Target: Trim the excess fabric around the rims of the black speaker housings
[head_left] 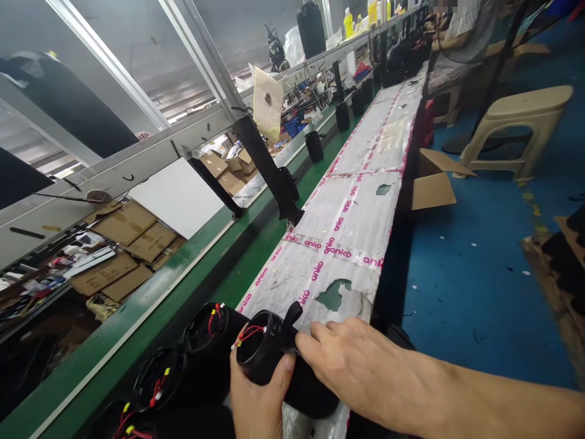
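Note:
A black cylindrical casing [292, 372] lies tilted at the bottom centre, its open end toward the upper left with red wires and a white connector showing inside. My left hand [260, 396] is wrapped round the casing near that open end, thumb on the near side. With its fingers closed, my right hand [347, 360] pinches a black strap [291, 323] at the casing's side. Left of my hands, more black casings [210, 329] stand on the green surface, with red wires and yellow connectors in their open ends.
A bench covered in white wrap with pink print [361, 213] runs away from me, beside a green conveyor [247, 244]. Black posts [265, 164] rise between them. On the right are a cardboard box [432, 183] and a beige stool [525, 122]. Another person sits at the far end.

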Demonstrator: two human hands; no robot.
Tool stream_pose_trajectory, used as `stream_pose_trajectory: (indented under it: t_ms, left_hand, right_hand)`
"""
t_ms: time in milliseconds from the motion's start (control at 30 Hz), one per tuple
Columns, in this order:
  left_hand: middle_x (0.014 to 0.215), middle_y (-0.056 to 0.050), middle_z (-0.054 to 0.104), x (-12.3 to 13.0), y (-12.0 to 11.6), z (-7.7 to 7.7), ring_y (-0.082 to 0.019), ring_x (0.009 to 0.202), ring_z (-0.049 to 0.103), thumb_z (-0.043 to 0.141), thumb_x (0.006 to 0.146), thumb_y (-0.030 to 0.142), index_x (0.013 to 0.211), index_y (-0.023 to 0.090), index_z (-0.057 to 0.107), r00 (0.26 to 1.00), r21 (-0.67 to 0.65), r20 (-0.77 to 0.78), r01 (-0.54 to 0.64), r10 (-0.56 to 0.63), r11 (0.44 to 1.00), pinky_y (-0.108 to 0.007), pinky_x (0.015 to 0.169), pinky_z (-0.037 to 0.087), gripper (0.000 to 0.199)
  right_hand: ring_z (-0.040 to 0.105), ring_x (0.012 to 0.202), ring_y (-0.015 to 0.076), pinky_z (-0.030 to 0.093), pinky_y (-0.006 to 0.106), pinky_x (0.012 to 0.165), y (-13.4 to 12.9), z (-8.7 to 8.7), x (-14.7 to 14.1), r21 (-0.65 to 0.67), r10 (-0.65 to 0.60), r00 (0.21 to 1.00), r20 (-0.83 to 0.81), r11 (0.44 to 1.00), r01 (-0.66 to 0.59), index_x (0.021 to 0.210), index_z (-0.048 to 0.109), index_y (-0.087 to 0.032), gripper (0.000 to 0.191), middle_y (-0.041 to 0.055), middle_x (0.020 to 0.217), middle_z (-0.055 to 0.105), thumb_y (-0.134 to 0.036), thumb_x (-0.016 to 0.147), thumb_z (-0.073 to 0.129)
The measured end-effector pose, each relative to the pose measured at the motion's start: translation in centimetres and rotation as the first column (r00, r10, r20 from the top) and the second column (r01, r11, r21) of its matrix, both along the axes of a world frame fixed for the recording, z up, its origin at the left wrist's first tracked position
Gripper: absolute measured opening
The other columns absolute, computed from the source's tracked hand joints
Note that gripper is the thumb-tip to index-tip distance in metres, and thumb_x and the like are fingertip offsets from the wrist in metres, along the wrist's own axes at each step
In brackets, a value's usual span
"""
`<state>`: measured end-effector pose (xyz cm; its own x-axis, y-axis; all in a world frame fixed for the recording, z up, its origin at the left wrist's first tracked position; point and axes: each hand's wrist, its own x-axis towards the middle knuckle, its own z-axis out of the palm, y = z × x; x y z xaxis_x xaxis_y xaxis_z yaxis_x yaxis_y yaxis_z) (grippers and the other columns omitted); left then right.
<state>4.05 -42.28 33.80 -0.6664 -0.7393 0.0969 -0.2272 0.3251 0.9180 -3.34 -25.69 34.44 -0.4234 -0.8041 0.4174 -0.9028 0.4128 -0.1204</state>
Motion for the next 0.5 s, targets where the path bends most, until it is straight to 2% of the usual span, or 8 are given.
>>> stream_pose_trajectory:
  t_ms: [133,233,333,500]
  left_hand:
    - [0.11,-0.012,0.071,-0.06,0.39,0.05,-0.035,0.106,0.066,0.08,0.061,0.048,0.125,0.017,0.057,1.0,-0.023,-0.003,-0.028,0.028,0.999,-0.053,0.097,0.049,0.075]
    - [0.111,-0.012,0.069,-0.13,0.63,-0.06,-0.035,0.106,0.066,0.08,0.059,0.047,0.126,0.017,0.056,0.998,-0.059,0.008,-0.055,0.056,0.997,-0.053,0.097,0.049,0.077]
    - [0.113,-0.013,0.068,-0.24,0.81,-0.02,-0.036,0.107,0.065,0.079,0.058,0.048,0.129,0.017,0.053,0.997,-0.101,0.022,-0.068,0.07,0.993,-0.055,0.097,0.049,0.081]
    - [0.114,-0.014,0.066,-0.4,0.97,0.04,-0.038,0.108,0.064,0.078,0.059,0.048,0.128,0.018,0.052,0.996,-0.151,0.038,-0.068,0.075,0.986,-0.058,0.096,0.049,0.08]
  right_hand:
    - [0.046,0.055,0.0191,0.025,0.036,0.044,0.1,0.29,0.39,-0.028,-0.041,0.993,-0.111,0.999,0.038,0.092,0.05,-0.021,0.031,-0.0004,0.073,0.05,-0.001,0.07,0.059]
    - [0.047,0.054,0.019,0.024,0.037,0.042,-0.01,0.49,0.57,0.013,-0.047,0.991,-0.122,0.999,0.049,0.093,0.052,-0.02,0.035,0.0001,0.072,0.05,-0.001,0.065,0.059]
    - [0.048,0.054,0.0188,0.018,0.037,0.038,-0.3,0.45,0.66,0.073,-0.024,0.992,-0.121,0.997,0.033,0.091,0.053,-0.019,0.031,0.001,0.072,0.05,-0.003,0.066,0.06]
    - [0.044,0.051,0.0182,0.013,0.038,0.037,-0.64,-0.22,0.74,0.047,-0.075,0.99,-0.115,0.996,0.081,0.09,0.052,-0.02,0.029,0.0008,0.07,0.049,-0.004,0.066,0.06]
